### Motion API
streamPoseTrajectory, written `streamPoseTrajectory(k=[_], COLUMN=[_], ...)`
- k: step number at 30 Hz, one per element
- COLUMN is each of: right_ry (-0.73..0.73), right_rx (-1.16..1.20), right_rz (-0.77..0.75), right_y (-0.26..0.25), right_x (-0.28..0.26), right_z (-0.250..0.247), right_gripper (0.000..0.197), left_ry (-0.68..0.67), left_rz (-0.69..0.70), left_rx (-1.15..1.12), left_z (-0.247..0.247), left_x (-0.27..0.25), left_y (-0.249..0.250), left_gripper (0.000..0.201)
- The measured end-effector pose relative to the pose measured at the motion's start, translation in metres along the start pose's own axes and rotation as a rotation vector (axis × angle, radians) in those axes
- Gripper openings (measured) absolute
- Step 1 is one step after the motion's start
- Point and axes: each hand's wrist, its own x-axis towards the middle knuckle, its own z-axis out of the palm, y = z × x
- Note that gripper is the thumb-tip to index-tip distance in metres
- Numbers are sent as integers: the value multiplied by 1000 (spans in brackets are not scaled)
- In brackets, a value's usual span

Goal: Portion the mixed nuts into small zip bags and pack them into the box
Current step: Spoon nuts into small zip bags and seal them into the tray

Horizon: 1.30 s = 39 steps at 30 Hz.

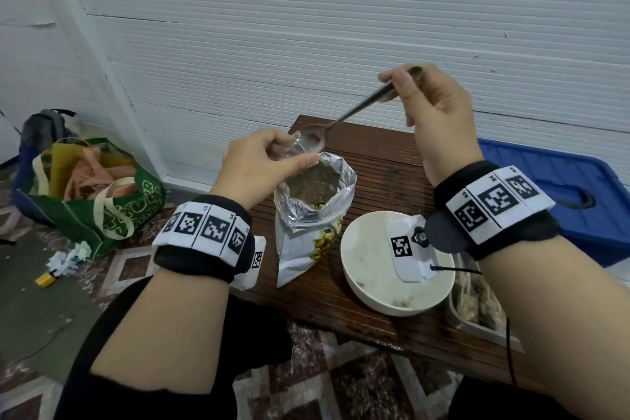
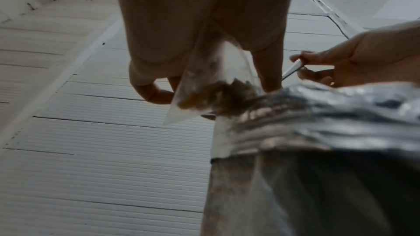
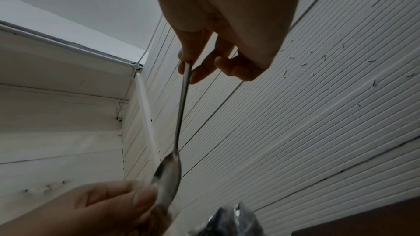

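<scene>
My left hand [image 1: 262, 160] pinches a small clear zip bag [image 2: 211, 89] by its mouth, just above the open foil nut bag [image 1: 313, 201]. Brown nuts sit low inside the zip bag. My right hand [image 1: 429, 99] grips the handle of a metal spoon [image 1: 344, 119], raised above the table. The spoon's bowl is tipped into the zip bag's mouth beside my left thumb. From the right wrist view the spoon [image 3: 179, 132] hangs down toward the left hand [image 3: 102, 205]. The foil bag [image 2: 306, 132] stands upright with its top rolled open.
A white bowl [image 1: 368, 286] with a few nuts stands right of the foil bag on the dark wooden table [image 1: 385, 160]. A metal tray [image 1: 477, 314] holding filled bags sits at the right edge. A blue bin lid [image 1: 559, 187] lies beyond; a green tote [image 1: 102, 201] is left.
</scene>
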Motion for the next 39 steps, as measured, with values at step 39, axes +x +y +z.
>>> streamPoseTrajectory(k=[39], right_ry=[176], right_rx=[-297], right_rz=[503], right_y=[40], right_x=[-18], right_z=[7], right_gripper=[38], left_ry=[-83], left_rz=[28], left_rx=[14], left_z=[-23], left_x=[-4], left_y=[4], left_gripper=[27])
